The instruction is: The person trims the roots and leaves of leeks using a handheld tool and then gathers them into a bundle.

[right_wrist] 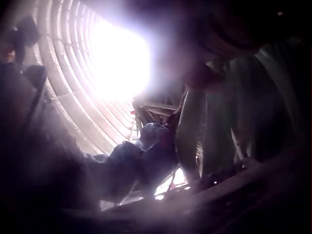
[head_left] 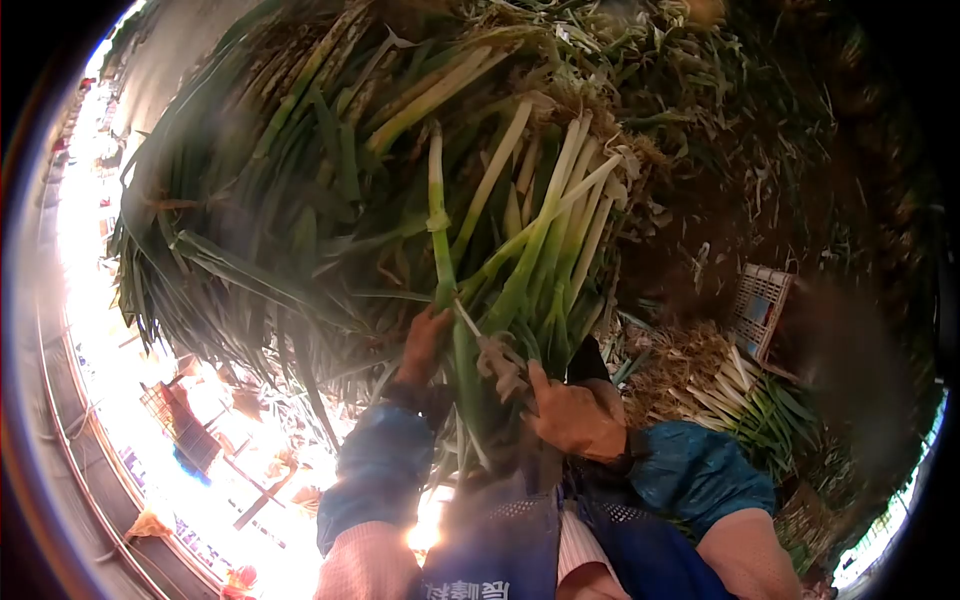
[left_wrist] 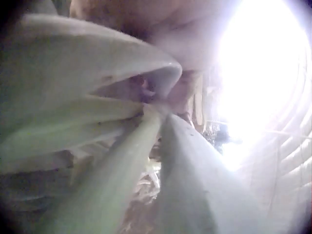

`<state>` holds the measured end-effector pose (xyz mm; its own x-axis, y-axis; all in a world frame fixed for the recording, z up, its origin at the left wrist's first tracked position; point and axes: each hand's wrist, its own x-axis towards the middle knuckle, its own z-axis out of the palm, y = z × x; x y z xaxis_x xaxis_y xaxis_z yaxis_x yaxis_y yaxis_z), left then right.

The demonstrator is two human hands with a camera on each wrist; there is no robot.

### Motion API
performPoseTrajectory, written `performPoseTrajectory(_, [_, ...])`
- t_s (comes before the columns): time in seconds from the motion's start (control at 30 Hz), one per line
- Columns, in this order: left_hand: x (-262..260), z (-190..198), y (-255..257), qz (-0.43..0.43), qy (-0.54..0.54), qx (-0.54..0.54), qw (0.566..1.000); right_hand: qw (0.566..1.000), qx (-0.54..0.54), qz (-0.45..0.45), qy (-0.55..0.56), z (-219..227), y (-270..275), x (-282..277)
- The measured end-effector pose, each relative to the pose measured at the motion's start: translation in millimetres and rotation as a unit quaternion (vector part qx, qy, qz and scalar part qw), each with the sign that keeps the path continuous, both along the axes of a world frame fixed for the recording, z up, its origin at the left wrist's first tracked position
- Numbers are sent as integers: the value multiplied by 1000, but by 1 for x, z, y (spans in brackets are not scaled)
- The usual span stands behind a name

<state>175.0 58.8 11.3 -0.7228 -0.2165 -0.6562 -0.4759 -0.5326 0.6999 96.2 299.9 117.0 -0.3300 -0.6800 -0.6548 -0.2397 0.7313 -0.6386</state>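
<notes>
In the head view, several long green onions with white stems (head_left: 542,232) point away from the body, roots at the far end. My left hand (head_left: 424,345) grips a green stalk (head_left: 441,262) at the left of this bunch. On the right, my right hand (head_left: 578,412) has its fingers curled at the leaves and pinches a pale, twisted strand (head_left: 500,368) that crosses the bunch. Broad leaves (left_wrist: 190,170) fill the left wrist view below the blurred left hand (left_wrist: 161,29). The right wrist view is dark, with leaves (right_wrist: 204,131) hanging beside the hand.
A large heap of green onions (head_left: 250,200) lies beyond and to the left. Another bundle (head_left: 745,395) rests at the right, near a woven basket (head_left: 760,308). Loose leaves and roots litter the brown ground (head_left: 690,230). Bright light washes out the lower left.
</notes>
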Motion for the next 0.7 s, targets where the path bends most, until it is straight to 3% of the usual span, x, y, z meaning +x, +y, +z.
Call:
performPoseTrajectory(0.13, [6,3,-7,-10,0,-17,1000,999,16,-3,-39,12,-2,-2])
performPoseTrajectory(0.23, [-5,25,-4,61,-93,35,993,1000,-5,11,-28,5,2,3])
performPoseTrajectory(0.33, [10,-5,-4,103,-40,135,985,1000,-9,0,29,-22,-21,-10])
performPoseTrajectory(0.43, [-1,-8,-1,74,-24,110,991,998,-45,-29,25,-50,-55,-34])
performPoseTrajectory(0.5, [-6,-16,-9,-62,-71,-53,994,991,-73,-51,104,-65,-69,-44])
performPoseTrajectory(0.53, [-8,-22,-13,-128,-92,-135,978,984,-87,-61,144,-68,-73,-47])
performPoseTrajectory(0.57, [-9,-29,-14,-166,-75,-287,940,986,-81,-69,130,-69,-72,-48])
performPoseTrajectory(0.63, [-14,-39,-17,-223,-37,-566,793,989,-69,-84,103,-57,-70,-55])
performPoseTrajectory(0.7, [-26,-39,-40,-356,-87,-644,672,994,-45,-68,71,-48,-55,-49])
